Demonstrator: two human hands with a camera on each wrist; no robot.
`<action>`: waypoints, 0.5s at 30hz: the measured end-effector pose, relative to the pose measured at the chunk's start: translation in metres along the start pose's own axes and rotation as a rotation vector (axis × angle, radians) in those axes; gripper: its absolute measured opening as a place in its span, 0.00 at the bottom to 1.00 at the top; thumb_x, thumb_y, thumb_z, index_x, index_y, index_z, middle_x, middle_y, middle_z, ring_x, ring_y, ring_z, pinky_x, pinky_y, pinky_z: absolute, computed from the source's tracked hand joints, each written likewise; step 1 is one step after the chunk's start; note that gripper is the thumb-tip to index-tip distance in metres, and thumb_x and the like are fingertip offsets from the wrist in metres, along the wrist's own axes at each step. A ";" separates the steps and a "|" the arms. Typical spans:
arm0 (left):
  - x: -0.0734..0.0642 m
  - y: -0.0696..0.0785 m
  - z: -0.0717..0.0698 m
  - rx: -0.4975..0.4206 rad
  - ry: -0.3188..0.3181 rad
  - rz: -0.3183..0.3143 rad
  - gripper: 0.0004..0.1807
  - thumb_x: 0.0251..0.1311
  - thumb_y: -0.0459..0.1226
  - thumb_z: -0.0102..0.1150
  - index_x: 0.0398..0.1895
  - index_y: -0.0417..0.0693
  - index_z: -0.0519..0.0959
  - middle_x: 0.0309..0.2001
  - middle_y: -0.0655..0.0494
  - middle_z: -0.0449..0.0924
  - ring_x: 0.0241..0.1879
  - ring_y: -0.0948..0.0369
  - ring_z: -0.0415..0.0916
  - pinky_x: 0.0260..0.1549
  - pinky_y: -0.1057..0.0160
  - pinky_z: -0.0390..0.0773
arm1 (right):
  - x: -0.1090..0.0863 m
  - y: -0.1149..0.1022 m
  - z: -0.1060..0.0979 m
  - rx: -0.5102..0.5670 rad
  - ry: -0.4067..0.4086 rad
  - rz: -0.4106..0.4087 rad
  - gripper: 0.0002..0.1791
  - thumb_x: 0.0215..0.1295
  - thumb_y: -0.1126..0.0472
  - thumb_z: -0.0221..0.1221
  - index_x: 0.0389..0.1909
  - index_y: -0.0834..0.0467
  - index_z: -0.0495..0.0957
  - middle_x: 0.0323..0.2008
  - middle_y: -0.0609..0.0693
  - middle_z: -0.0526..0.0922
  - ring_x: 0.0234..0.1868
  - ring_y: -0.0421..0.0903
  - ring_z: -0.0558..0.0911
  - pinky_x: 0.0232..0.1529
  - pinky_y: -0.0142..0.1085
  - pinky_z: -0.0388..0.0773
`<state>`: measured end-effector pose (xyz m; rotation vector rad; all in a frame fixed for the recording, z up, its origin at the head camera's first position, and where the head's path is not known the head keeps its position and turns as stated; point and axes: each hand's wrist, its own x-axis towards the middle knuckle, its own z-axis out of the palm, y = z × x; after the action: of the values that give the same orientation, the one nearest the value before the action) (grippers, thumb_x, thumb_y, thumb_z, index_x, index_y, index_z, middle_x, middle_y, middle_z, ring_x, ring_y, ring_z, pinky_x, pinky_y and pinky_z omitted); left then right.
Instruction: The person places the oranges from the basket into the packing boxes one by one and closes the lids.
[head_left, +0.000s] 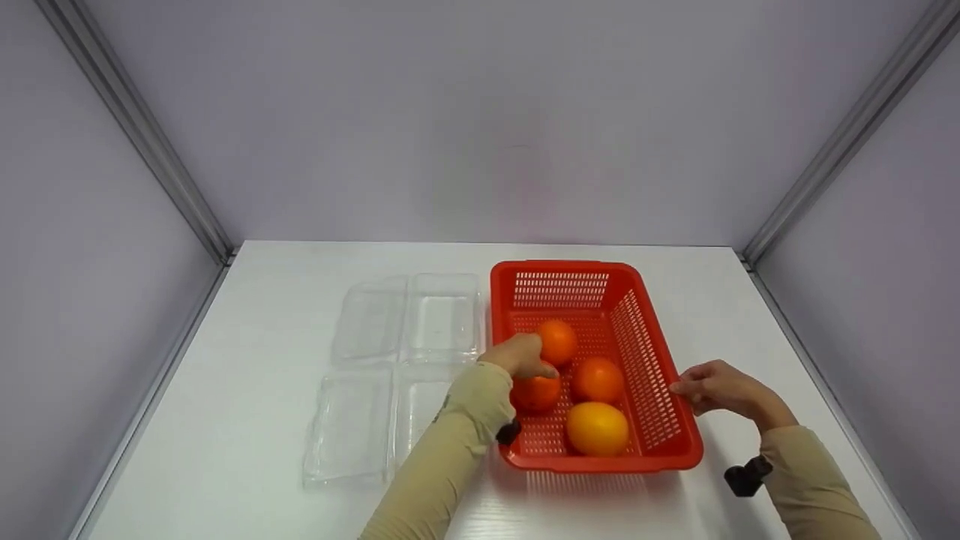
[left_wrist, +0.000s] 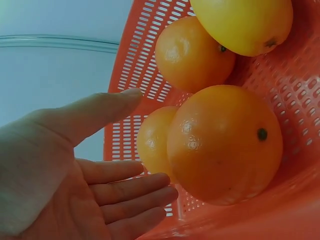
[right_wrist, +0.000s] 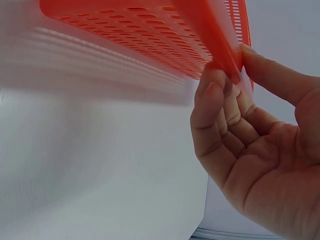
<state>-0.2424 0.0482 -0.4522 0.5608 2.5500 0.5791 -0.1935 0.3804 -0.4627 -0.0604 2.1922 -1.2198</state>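
Observation:
A red perforated basket (head_left: 651,315) holds three oranges and one larger yellow fruit (head_left: 598,429). My left hand (head_left: 519,355) reaches over the basket's left side, fingers fairly straight and thumb apart. Close to its fingertips in the left wrist view is the nearest orange (left_wrist: 225,145), with a second orange (left_wrist: 156,142) partly hidden behind it. A third orange (head_left: 598,379) lies beside the yellow fruit. On the right side, my right hand (head_left: 726,390) pinches the basket's rim (right_wrist: 220,47) between thumb and fingers.
Left of the basket, clear plastic boxes (head_left: 442,307) with lids lie spread on the white table (head_left: 247,360); my left forearm partly covers one. Pale walls (head_left: 480,135) enclose the table at the back and both sides.

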 end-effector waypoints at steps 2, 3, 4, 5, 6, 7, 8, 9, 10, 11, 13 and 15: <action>0.001 0.001 0.001 0.011 -0.017 -0.005 0.17 0.58 0.48 0.63 0.30 0.43 0.74 0.30 0.54 0.72 0.30 0.60 0.66 0.33 0.66 0.68 | 0.000 0.000 0.000 -0.003 -0.002 0.001 0.19 0.68 0.56 0.55 0.44 0.71 0.75 0.28 0.42 0.80 0.29 0.39 0.77 0.36 0.31 0.80; 0.002 0.002 0.002 0.017 -0.025 -0.008 0.17 0.58 0.48 0.64 0.28 0.44 0.73 0.29 0.54 0.70 0.30 0.60 0.65 0.32 0.66 0.67 | 0.000 0.000 0.000 -0.004 -0.003 0.000 0.19 0.68 0.56 0.55 0.45 0.72 0.75 0.28 0.42 0.80 0.29 0.39 0.77 0.36 0.31 0.80; 0.002 0.003 0.003 0.028 -0.035 -0.011 0.18 0.58 0.49 0.64 0.27 0.44 0.73 0.29 0.55 0.70 0.30 0.60 0.65 0.32 0.66 0.67 | 0.000 0.000 0.000 -0.004 -0.005 -0.001 0.19 0.68 0.56 0.55 0.45 0.72 0.75 0.28 0.42 0.80 0.29 0.39 0.77 0.36 0.31 0.80; 0.003 0.003 0.003 0.038 -0.042 -0.013 0.18 0.58 0.49 0.64 0.27 0.44 0.74 0.29 0.55 0.71 0.30 0.60 0.65 0.32 0.66 0.68 | 0.000 0.000 -0.001 -0.006 -0.006 -0.002 0.19 0.68 0.56 0.55 0.45 0.72 0.75 0.28 0.42 0.80 0.29 0.38 0.77 0.36 0.31 0.80; 0.003 0.004 0.004 0.043 -0.047 -0.018 0.18 0.57 0.49 0.64 0.28 0.43 0.75 0.30 0.54 0.72 0.31 0.61 0.65 0.33 0.66 0.68 | 0.000 0.000 -0.001 -0.006 -0.008 -0.004 0.19 0.68 0.56 0.55 0.44 0.71 0.75 0.28 0.42 0.80 0.29 0.38 0.77 0.36 0.31 0.80; 0.003 0.005 0.005 0.049 -0.053 -0.025 0.19 0.57 0.50 0.65 0.30 0.42 0.76 0.31 0.54 0.73 0.32 0.61 0.66 0.34 0.66 0.68 | 0.000 0.000 -0.001 -0.006 -0.009 -0.007 0.19 0.68 0.56 0.55 0.44 0.71 0.75 0.28 0.42 0.80 0.29 0.38 0.77 0.36 0.31 0.80; 0.003 0.006 0.006 0.069 -0.056 -0.029 0.19 0.56 0.50 0.65 0.32 0.42 0.78 0.33 0.54 0.76 0.32 0.61 0.67 0.34 0.66 0.69 | 0.000 0.000 -0.001 -0.001 -0.012 -0.009 0.18 0.68 0.56 0.55 0.43 0.71 0.76 0.27 0.42 0.79 0.28 0.38 0.76 0.35 0.31 0.80; 0.004 0.006 0.006 0.078 -0.057 -0.036 0.20 0.55 0.51 0.66 0.34 0.41 0.79 0.34 0.53 0.77 0.33 0.61 0.67 0.34 0.66 0.70 | 0.000 0.001 -0.001 0.006 -0.014 -0.011 0.17 0.68 0.57 0.55 0.42 0.70 0.76 0.26 0.42 0.79 0.28 0.38 0.76 0.35 0.31 0.79; 0.004 0.007 0.007 0.087 -0.059 -0.044 0.21 0.55 0.51 0.66 0.36 0.41 0.79 0.36 0.52 0.78 0.33 0.61 0.67 0.34 0.66 0.69 | 0.000 0.001 -0.001 0.011 -0.016 -0.012 0.16 0.68 0.57 0.55 0.41 0.69 0.76 0.26 0.41 0.78 0.27 0.38 0.75 0.35 0.31 0.79; 0.005 0.007 0.008 0.096 -0.059 -0.053 0.22 0.55 0.51 0.66 0.37 0.41 0.80 0.38 0.52 0.80 0.34 0.61 0.68 0.35 0.66 0.70 | 0.000 0.001 -0.001 0.015 -0.017 -0.013 0.15 0.68 0.57 0.55 0.40 0.68 0.77 0.25 0.41 0.78 0.27 0.38 0.75 0.35 0.31 0.79; 0.005 0.008 0.009 0.122 -0.067 -0.065 0.22 0.54 0.51 0.67 0.39 0.41 0.80 0.41 0.51 0.81 0.35 0.61 0.68 0.35 0.65 0.69 | 0.001 0.002 -0.002 0.025 -0.018 -0.015 0.13 0.68 0.57 0.55 0.38 0.66 0.77 0.24 0.41 0.77 0.26 0.37 0.75 0.34 0.31 0.79; 0.006 0.008 0.009 0.130 -0.071 -0.073 0.23 0.54 0.51 0.67 0.41 0.41 0.81 0.44 0.50 0.82 0.37 0.60 0.70 0.37 0.65 0.71 | 0.001 0.003 -0.002 0.028 -0.019 -0.017 0.13 0.69 0.57 0.55 0.38 0.65 0.77 0.24 0.40 0.78 0.26 0.37 0.75 0.34 0.31 0.79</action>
<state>-0.2401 0.0605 -0.4576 0.5204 2.5413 0.3631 -0.1943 0.3829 -0.4646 -0.0793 2.1621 -1.2542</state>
